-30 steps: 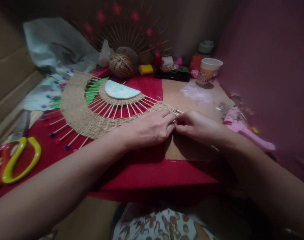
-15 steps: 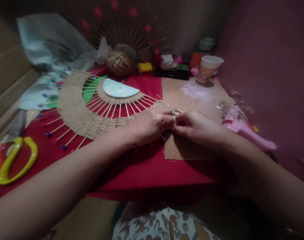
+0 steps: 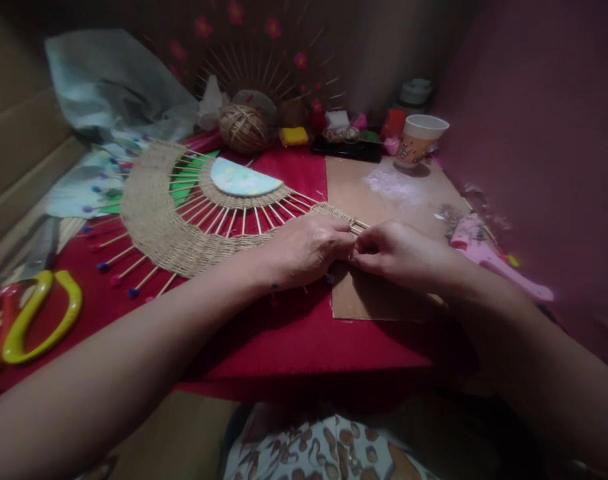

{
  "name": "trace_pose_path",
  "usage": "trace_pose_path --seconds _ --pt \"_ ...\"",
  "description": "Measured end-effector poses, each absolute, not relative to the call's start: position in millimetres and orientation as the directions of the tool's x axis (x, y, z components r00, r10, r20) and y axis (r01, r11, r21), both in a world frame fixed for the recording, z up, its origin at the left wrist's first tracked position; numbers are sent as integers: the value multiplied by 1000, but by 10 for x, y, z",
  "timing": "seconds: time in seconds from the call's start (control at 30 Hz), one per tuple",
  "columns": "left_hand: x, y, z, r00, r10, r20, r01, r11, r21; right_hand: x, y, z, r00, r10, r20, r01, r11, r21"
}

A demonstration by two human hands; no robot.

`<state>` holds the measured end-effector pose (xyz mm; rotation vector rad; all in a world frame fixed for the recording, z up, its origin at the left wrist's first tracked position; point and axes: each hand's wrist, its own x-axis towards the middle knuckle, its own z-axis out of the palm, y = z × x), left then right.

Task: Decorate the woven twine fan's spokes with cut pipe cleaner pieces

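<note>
A half-round woven fan (image 3: 159,230) of beige cord on thin sticks lies across the table, with coloured pompoms on many of its stick ends. A pale blue half-circle (image 3: 244,179) covers its hub. My left hand (image 3: 314,248) is closed over the fan's lower right edge, its fingers curled down around the sticks. Right beside it, my right hand (image 3: 404,253) is closed in a pinch at the last stick ends (image 3: 359,225); what lies between its fingertips is hidden. The two hands' fingertips nearly touch.
Orange-and-yellow scissors (image 3: 44,320) lie at left. A cardboard sheet (image 3: 364,293) rests on the red cloth (image 3: 304,347) under the right hand. A pink glue gun (image 3: 499,260), a paper cup (image 3: 419,141) and a ball of twine (image 3: 244,127) stand around the fan.
The whole view has shifted slightly, so things appear a little farther right. Both hands stay closed at the fan's right end, with only slight finger movement.
</note>
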<state>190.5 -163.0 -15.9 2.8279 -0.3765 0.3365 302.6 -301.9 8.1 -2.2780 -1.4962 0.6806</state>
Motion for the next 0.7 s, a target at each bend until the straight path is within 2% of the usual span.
trace_pose_path --seconds 0.1,0.2,0.4,0.57,0.7 --pt "1907 -1641 -144 945 -204 256 -273 -923 270 3043 -3032 88 350 909 -225 745 -415 -521" --pt "1915 -1641 -149 941 -212 262 -287 -913 291 3037 -3039 63 371 911 -180 771 -410 -487" --pt "1933 -1652 -180 941 -196 278 -266 -932 246 2959 -3058 -17 425 905 -3 851 -402 -338" --pt "1942 -1650 -227 940 -169 295 -240 -944 226 2887 -3068 -20 467 884 14 842 -440 -313" --pt "1945 -1663 -248 944 -155 290 -216 -957 192 2775 -3083 12 503 863 46 856 -489 -169"
